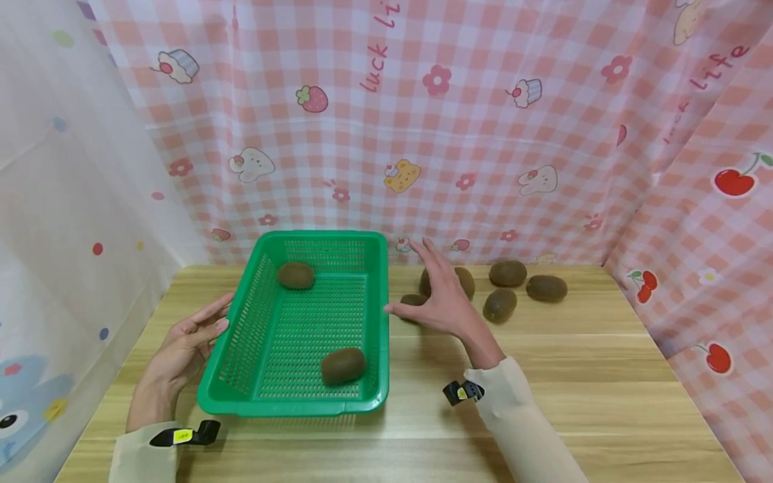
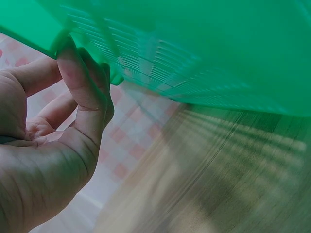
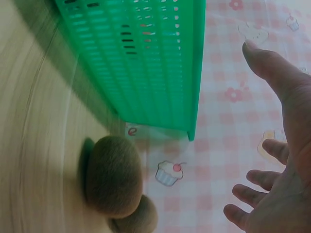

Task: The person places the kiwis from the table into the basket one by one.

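Note:
My left hand pinches the left rim of a green plastic basket; in the left wrist view its fingers meet the rim from below. Two kiwis lie inside the basket, one kiwi at the back left and another kiwi at the front right. To the right of the basket, my right hand hovers with fingers spread and nothing in its grasp. It partly hides several kiwis on the table, among them a kiwi seen large in the right wrist view.
Farther right on the wooden table lie more kiwis, including a kiwi at the group's right end. A pink checked cloth hangs behind the table, and a white cloth hangs at the left.

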